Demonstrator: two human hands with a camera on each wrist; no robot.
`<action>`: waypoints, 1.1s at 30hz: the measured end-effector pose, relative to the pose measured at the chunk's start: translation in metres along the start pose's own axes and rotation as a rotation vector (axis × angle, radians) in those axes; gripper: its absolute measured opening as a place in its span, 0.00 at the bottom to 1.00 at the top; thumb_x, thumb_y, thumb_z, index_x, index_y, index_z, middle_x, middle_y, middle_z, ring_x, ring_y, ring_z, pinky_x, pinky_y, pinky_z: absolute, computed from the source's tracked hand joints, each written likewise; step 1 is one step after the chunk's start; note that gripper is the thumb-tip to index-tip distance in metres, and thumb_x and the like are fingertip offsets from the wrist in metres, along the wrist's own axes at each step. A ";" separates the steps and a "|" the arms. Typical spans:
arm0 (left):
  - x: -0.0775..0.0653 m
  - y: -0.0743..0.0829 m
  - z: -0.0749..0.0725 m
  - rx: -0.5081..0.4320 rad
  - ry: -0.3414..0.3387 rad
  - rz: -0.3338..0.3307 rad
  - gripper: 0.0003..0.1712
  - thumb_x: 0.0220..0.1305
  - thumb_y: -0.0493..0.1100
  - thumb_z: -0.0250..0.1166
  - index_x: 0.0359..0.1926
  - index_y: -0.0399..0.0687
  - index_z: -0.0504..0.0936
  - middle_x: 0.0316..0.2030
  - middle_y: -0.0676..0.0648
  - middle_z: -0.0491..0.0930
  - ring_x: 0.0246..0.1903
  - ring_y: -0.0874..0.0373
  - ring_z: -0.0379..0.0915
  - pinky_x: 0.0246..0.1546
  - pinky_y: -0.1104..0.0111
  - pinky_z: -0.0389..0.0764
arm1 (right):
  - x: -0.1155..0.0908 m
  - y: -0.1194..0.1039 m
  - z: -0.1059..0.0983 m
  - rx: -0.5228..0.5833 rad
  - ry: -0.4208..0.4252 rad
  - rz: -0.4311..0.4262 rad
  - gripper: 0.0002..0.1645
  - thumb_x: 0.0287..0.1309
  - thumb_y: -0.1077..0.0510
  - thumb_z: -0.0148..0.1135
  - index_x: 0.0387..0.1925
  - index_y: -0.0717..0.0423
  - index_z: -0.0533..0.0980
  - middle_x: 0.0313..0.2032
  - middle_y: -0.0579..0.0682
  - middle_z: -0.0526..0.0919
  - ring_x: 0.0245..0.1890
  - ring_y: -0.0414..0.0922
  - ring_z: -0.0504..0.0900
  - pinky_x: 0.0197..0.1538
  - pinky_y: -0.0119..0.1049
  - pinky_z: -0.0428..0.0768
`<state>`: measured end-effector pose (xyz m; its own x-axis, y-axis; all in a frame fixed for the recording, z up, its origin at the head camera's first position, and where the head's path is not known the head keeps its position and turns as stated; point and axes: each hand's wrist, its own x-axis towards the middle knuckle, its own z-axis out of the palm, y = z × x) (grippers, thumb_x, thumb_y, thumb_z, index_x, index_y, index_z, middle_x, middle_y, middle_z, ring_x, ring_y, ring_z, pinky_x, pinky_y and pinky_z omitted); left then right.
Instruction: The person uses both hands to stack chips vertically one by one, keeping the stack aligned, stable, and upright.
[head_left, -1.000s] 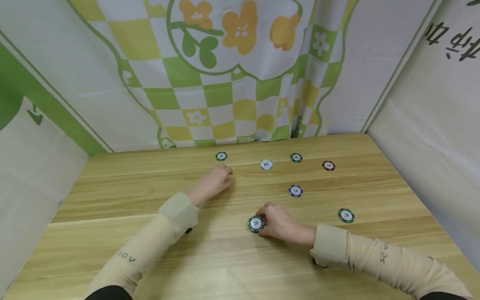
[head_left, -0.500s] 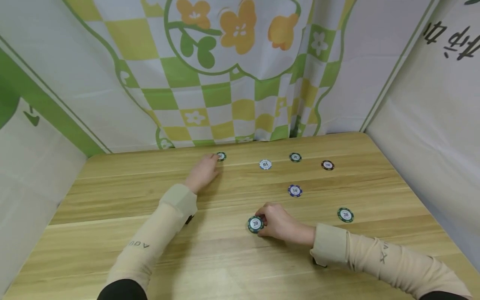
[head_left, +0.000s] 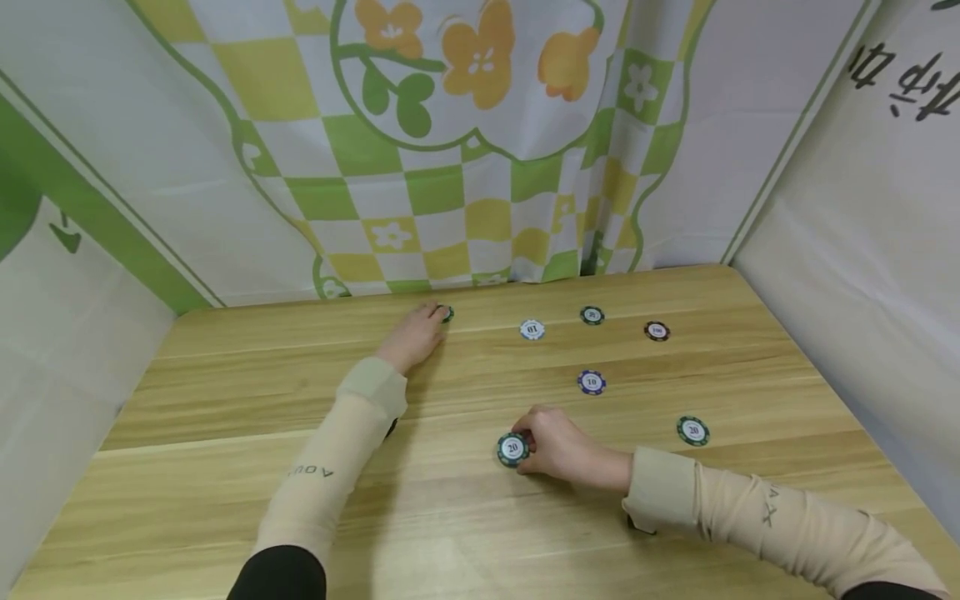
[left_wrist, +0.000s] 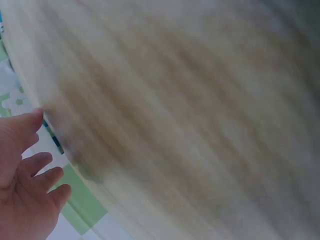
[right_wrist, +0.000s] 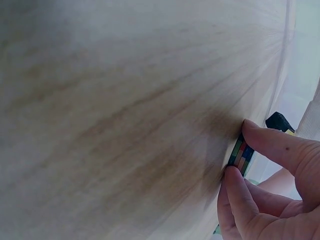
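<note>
Between thumb and fingers, my right hand (head_left: 558,443) pinches a small stack of poker chips (head_left: 512,449), close to the wooden table (head_left: 225,467). On top is a green chip marked 20; the right wrist view shows differently coloured edges in the stack (right_wrist: 241,155). At the table's far edge, fingertips of my left hand (head_left: 412,335) overlap the left part of a green poker chip (head_left: 448,313). In the left wrist view the fingers of the left hand (left_wrist: 30,175) are loosely bent, with the chip's edge (left_wrist: 53,137) just beyond the thumb tip.
More chips lie flat and apart: a white one (head_left: 532,330), a green one (head_left: 592,315), a black one (head_left: 657,332), a blue one (head_left: 592,382) and a green 20 chip (head_left: 693,431). A patterned curtain (head_left: 450,183) hangs behind the table.
My left hand has moved left and back to the far green chip, then slid slightly right, covering more of it. The right hand has stayed in place with its stack.
</note>
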<state>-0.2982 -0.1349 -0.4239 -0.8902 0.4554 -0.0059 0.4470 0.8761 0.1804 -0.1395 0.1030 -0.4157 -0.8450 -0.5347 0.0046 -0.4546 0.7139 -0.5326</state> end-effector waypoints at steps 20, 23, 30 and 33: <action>0.008 0.009 -0.009 0.037 -0.139 0.003 0.25 0.68 0.39 0.50 0.61 0.31 0.62 0.62 0.32 0.59 0.62 0.40 0.54 0.62 0.56 0.57 | 0.000 -0.001 0.000 0.004 -0.011 0.003 0.24 0.31 0.63 0.75 0.36 0.66 0.78 0.26 0.47 0.74 0.27 0.38 0.70 0.29 0.27 0.71; 0.010 0.009 -0.011 0.033 -0.116 0.028 0.19 0.66 0.40 0.53 0.53 0.31 0.72 0.53 0.33 0.71 0.55 0.42 0.66 0.57 0.57 0.65 | 0.000 -0.002 -0.001 0.004 -0.022 0.009 0.24 0.32 0.63 0.75 0.37 0.66 0.78 0.26 0.47 0.73 0.27 0.38 0.69 0.28 0.27 0.71; 0.010 0.012 -0.016 0.000 -0.089 0.019 0.08 0.61 0.35 0.58 0.37 0.36 0.82 0.39 0.40 0.80 0.41 0.49 0.75 0.44 0.61 0.74 | 0.000 -0.002 -0.001 0.012 -0.034 0.022 0.24 0.32 0.63 0.75 0.37 0.66 0.78 0.26 0.47 0.73 0.27 0.39 0.69 0.28 0.28 0.71; 0.009 0.014 -0.018 0.004 -0.089 0.005 0.09 0.59 0.31 0.56 0.37 0.36 0.83 0.40 0.40 0.81 0.42 0.49 0.75 0.45 0.61 0.75 | 0.000 -0.002 -0.001 0.015 -0.033 0.024 0.24 0.32 0.64 0.75 0.37 0.66 0.78 0.26 0.47 0.73 0.27 0.38 0.69 0.28 0.28 0.71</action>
<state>-0.3017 -0.1217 -0.4043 -0.8770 0.4715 -0.0923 0.4516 0.8746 0.1766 -0.1390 0.1017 -0.4140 -0.8459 -0.5322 -0.0361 -0.4299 0.7202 -0.5445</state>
